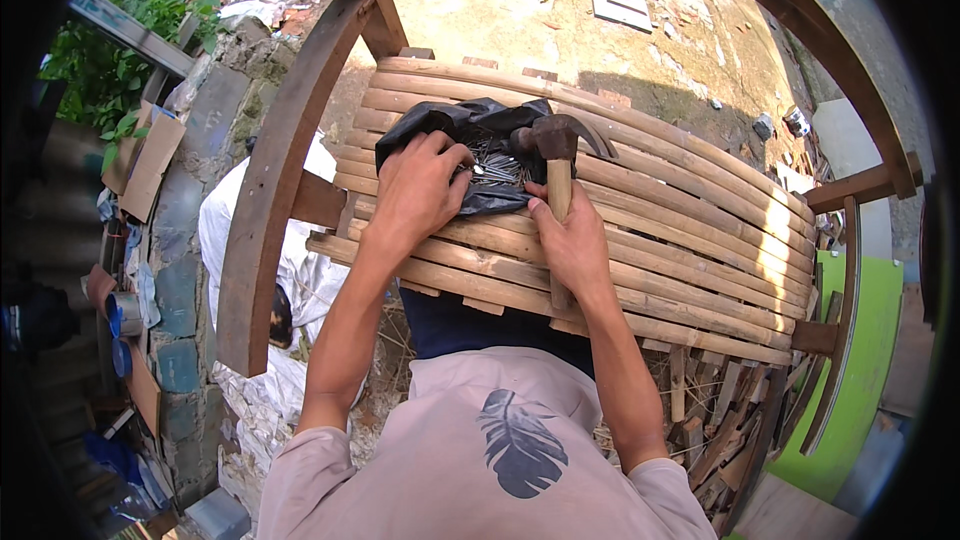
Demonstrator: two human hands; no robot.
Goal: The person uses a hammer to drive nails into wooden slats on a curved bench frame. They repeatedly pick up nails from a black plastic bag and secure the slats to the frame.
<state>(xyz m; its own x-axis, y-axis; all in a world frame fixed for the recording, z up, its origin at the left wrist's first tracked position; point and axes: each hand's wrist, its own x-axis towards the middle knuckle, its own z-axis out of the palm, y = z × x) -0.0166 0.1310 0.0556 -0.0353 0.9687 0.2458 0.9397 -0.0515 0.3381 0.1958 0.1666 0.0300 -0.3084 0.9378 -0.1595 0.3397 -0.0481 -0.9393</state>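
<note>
A black plastic bag (503, 202) lies opened on the bamboo-slat seat, with many loose steel nails (495, 165) inside it. My left hand (425, 183) is at the bag's left side, its fingers bent over the rim and closed on the plastic; some fingertips are hidden among the folds. In my right hand (577, 240) is a claw hammer (558, 180), gripped by its wooden handle. The hammer stands head up, its dark metal head beside the bag's right edge and its claw toward the right. My right fingertips come close to the bag's rim.
The slatted bench (690, 210) has dark wooden posts and rails, with one post (290, 180) left of my arm. A block wall (180, 310) and white sacking (245, 240) are at left. A green panel (855, 360) stands at right, near scrap wood (715, 430).
</note>
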